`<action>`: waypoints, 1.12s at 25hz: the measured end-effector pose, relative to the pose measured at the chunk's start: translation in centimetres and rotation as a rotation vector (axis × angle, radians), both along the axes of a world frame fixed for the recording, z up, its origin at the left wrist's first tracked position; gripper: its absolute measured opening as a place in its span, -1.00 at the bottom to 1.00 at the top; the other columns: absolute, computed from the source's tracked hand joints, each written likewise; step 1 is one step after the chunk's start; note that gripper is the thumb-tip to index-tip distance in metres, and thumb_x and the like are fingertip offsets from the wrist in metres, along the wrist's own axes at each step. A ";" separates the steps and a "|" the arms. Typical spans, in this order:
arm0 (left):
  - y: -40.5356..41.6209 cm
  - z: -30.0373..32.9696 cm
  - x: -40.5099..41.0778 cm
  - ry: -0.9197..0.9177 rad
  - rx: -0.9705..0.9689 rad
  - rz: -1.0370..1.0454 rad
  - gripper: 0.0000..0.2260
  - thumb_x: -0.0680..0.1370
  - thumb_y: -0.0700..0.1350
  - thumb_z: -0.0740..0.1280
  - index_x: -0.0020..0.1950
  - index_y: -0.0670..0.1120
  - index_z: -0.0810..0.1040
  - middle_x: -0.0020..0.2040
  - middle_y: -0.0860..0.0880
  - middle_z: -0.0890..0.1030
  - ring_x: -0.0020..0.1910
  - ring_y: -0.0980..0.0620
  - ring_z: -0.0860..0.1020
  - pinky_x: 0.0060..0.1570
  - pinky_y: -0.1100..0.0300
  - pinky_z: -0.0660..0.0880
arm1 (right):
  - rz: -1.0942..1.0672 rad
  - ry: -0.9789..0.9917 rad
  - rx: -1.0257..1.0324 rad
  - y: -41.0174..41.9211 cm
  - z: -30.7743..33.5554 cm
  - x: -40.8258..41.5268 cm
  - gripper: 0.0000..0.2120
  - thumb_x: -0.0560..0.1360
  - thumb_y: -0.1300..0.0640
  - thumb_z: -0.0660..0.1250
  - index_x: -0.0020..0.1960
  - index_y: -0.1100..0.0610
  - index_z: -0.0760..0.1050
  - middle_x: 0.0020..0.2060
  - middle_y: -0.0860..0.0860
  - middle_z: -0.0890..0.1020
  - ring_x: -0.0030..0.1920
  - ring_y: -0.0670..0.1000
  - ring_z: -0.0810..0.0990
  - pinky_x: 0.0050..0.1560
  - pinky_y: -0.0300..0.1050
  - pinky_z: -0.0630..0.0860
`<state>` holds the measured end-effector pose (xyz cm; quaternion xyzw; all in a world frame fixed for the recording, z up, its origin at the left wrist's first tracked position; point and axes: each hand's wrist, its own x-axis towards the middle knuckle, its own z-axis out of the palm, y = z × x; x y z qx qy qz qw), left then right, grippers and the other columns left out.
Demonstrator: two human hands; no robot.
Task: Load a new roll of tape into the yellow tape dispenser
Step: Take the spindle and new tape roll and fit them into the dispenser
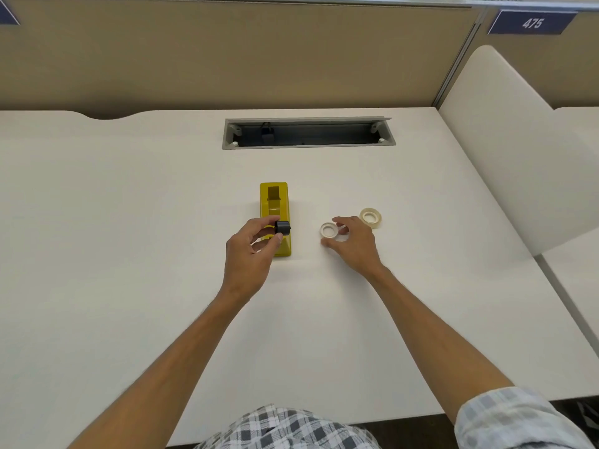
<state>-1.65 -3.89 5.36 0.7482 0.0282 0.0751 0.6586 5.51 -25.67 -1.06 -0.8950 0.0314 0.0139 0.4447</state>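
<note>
Tape roll (328,229) between right fingers (340,223) — touching.

Tape dispenser (274,202): was bright yellow, with a darker mustard shade in its recessed slot.
Spool core (283,227): was dark grey, close to black, plain.
Nearer tape roll (328,230): was off-white, with a pale cream ring.
Farther tape roll (370,217): was translucent cream with a yellowish tint.
Tabletop (129,222): was plain off-white, unpatterned.
Cable tray (308,132): had a light grey frame and a dark grey interior.
Partition wall (227,53): was tan beige, plain.
Side divider (505,140): was cream white.
Number plate (531,23): was navy blue with white digits.
Shirt (285,429): was plaid in grey, dark grey and white.
Right sleeve (512,419): was pale blue-and-white check.
</note>
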 end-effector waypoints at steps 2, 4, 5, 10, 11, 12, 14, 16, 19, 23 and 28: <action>0.0 -0.1 -0.1 0.005 -0.001 0.001 -0.74 0.53 -0.25 0.35 0.18 -0.02 0.59 0.08 -0.03 0.67 0.08 0.04 0.63 0.12 0.05 0.57 | -0.011 -0.026 -0.009 -0.2 0.2 -0.2 -0.55 0.37 0.00 0.53 0.21 0.06 0.56 0.06 -0.10 0.59 -0.03 -0.11 0.59 0.02 -0.21 0.48; 0.0 -0.2 -0.1 0.008 0.001 0.000 -0.74 0.53 -0.26 0.35 0.19 -0.03 0.59 0.08 -0.02 0.67 0.08 0.05 0.63 0.11 0.09 0.57 | -0.053 -0.071 -0.070 -0.7 0.5 -0.3 -0.63 0.40 -0.05 0.48 0.17 0.00 0.57 0.02 -0.15 0.61 -0.07 -0.14 0.60 -0.03 -0.18 0.50; 0.0 -0.2 -0.2 0.009 0.002 -0.002 -0.74 0.53 -0.26 0.35 0.19 -0.04 0.59 0.08 -0.03 0.67 0.09 0.05 0.63 0.11 0.10 0.57 | -0.088 -0.095 -0.111 -1.0 0.6 -0.3 -0.67 0.41 -0.06 0.46 0.15 -0.02 0.57 0.00 -0.16 0.62 -0.09 -0.15 0.60 -0.06 -0.16 0.51; -0.5 -0.5 -0.6 0.013 -0.007 -0.006 -0.74 0.52 -0.27 0.35 0.17 -0.03 0.60 0.05 0.00 0.68 0.05 0.10 0.64 0.05 0.21 0.56 | -0.226 -0.151 -0.217 -3.1 1.4 0.3 -0.76 0.44 0.04 0.41 0.10 0.02 0.58 0.03 -0.09 0.63 -0.04 -0.05 0.62 -0.05 -0.12 0.50; -0.5 -0.5 -0.7 0.012 -0.008 -0.006 -0.74 0.52 -0.28 0.35 0.16 -0.02 0.60 0.05 0.01 0.68 0.05 0.11 0.64 0.04 0.23 0.56 | -0.235 -0.142 -0.225 -3.5 1.5 0.6 -0.75 0.43 0.06 0.41 0.10 0.02 0.58 0.05 -0.08 0.62 -0.01 -0.03 0.62 -0.04 -0.12 0.49; -0.6 -0.5 -0.8 0.012 -0.009 -0.008 -0.74 0.52 -0.28 0.35 0.16 -0.02 0.60 0.04 0.02 0.68 0.04 0.11 0.64 0.03 0.24 0.56 | -0.240 -0.132 -0.233 -3.8 1.5 1.0 -0.74 0.42 0.07 0.41 0.10 0.02 0.58 0.07 -0.07 0.61 0.02 0.00 0.62 -0.05 -0.12 0.48; -0.7 -0.5 -0.8 0.015 -0.008 -0.009 -0.74 0.52 -0.29 0.35 0.16 -0.03 0.60 0.04 0.01 0.68 0.04 0.12 0.64 0.03 0.26 0.56 | -0.234 -0.101 -0.276 -4.5 1.6 1.6 -0.67 0.41 0.05 0.41 0.17 0.03 0.56 0.16 -0.04 0.57 0.11 0.05 0.59 -0.02 -0.11 0.46; -0.7 -0.6 -0.9 0.018 -0.005 -0.008 -0.74 0.52 -0.29 0.36 0.16 -0.04 0.60 0.05 0.01 0.68 0.03 0.12 0.64 0.03 0.26 0.56 | -0.201 -0.041 -0.371 -4.9 1.7 2.3 -0.53 0.43 -0.03 0.42 0.31 0.05 0.49 0.29 0.01 0.49 0.27 0.08 0.49 0.08 -0.03 0.46; -0.9 -0.5 -1.0 0.018 -0.011 -0.014 -0.74 0.51 -0.29 0.36 0.16 -0.05 0.60 0.05 0.00 0.67 0.04 0.10 0.64 0.03 0.25 0.56 | -0.177 0.028 -0.496 -5.2 1.7 3.1 -0.40 0.46 -0.15 0.39 0.40 0.07 0.39 0.34 0.09 0.45 0.35 0.13 0.40 0.19 0.07 0.44; -0.8 -0.6 -1.0 0.016 -0.007 -0.016 -0.74 0.51 -0.28 0.36 0.14 -0.03 0.61 0.04 0.03 0.68 0.03 0.10 0.64 0.02 0.27 0.56 | -0.169 0.077 -0.540 -5.2 1.8 3.8 -0.42 0.46 -0.22 0.36 0.37 0.05 0.43 0.25 0.10 0.50 0.27 0.15 0.48 0.15 0.04 0.44; -0.6 -0.6 -1.1 0.017 0.003 -0.015 -0.74 0.51 -0.26 0.37 0.13 0.01 0.61 0.03 0.05 0.68 0.04 0.11 0.64 0.04 0.25 0.56 | -0.181 0.051 -0.550 -5.1 1.8 4.1 -0.52 0.46 -0.22 0.37 0.27 0.03 0.54 0.17 0.08 0.55 0.16 0.14 0.56 0.06 -0.02 0.45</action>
